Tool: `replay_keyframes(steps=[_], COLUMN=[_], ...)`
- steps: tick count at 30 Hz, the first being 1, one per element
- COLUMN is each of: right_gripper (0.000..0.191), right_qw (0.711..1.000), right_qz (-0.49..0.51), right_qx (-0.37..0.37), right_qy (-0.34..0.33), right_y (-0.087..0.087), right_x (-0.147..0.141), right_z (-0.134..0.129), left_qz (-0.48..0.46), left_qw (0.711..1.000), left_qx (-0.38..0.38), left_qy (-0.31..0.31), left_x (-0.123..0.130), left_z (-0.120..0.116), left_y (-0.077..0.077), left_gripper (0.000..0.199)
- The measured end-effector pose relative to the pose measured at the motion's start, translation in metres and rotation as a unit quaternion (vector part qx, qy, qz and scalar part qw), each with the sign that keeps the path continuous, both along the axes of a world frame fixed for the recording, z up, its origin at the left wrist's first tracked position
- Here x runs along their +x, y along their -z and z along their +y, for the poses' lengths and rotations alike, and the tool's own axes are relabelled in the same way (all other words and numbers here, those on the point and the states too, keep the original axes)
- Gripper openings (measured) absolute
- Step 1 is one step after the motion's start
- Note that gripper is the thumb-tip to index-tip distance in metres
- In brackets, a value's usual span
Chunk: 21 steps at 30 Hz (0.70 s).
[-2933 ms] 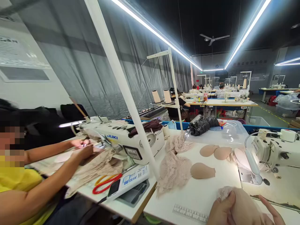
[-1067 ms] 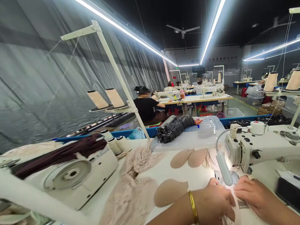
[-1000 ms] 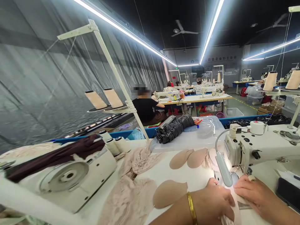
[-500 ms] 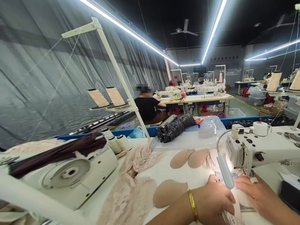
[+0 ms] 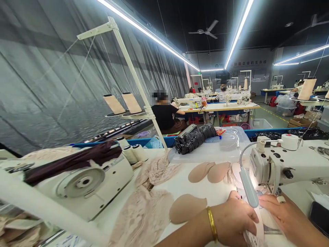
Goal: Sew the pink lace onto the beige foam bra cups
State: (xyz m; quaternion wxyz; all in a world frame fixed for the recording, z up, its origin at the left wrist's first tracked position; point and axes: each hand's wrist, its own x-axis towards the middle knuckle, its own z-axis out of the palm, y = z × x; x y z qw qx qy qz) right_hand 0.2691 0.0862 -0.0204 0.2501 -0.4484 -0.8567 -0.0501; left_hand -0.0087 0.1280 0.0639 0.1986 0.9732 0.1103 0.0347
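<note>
My left hand, with a gold bangle at its wrist, is curled over a beige bra piece with a lace edge, pinching it beside the needle area. My right hand lies with fingers stretched out on the same piece, under the head of a white sewing machine. A grey lamp on a bent neck hides some fingertips and the needle. Left of my hands rests a loose beige bra cup. Another bra cup lies further back.
Beige lace fabric spreads across the table's left half. Beside it stands another machine with a dark cloth on top. A black plastic-wrapped bundle sits on a clear plastic lid. A seated person works beyond.
The view has shifted slightly, so the scene sits a little further right. Both hands keep nearly the same place on the bra piece.
</note>
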Motion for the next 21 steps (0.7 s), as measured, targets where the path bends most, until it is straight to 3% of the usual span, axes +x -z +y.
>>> replay_keyframes(steps=[6, 13, 16, 21], right_gripper=[0.05, 0.047, 0.045, 0.037], right_qw=[0.999, 0.998, 0.995, 0.984], right_qz=[-0.02, -0.013, -0.001, 0.007], right_qx=[-0.003, 0.06, 0.086, 0.085], right_qy=[0.034, -0.02, -0.048, -0.155], right_y=[0.0, -0.007, -0.022, -0.063], right_x=[0.005, 0.011, 0.006, -0.01], right_z=[-0.001, -0.001, -0.005, -0.012], left_qz=[-0.035, -0.014, -0.014, -0.027], left_qw=[0.999, 0.998, 0.995, 0.99], left_qx=[0.007, 0.06, 0.091, 0.133], left_qy=[-0.012, -0.034, -0.038, -0.032], left_x=[0.0, 0.0, 0.001, 0.002], left_z=[0.006, 0.016, 0.019, 0.02], left_y=[0.008, 0.011, 0.011, 0.012], left_gripper=[0.012, 0.014, 0.013, 0.017])
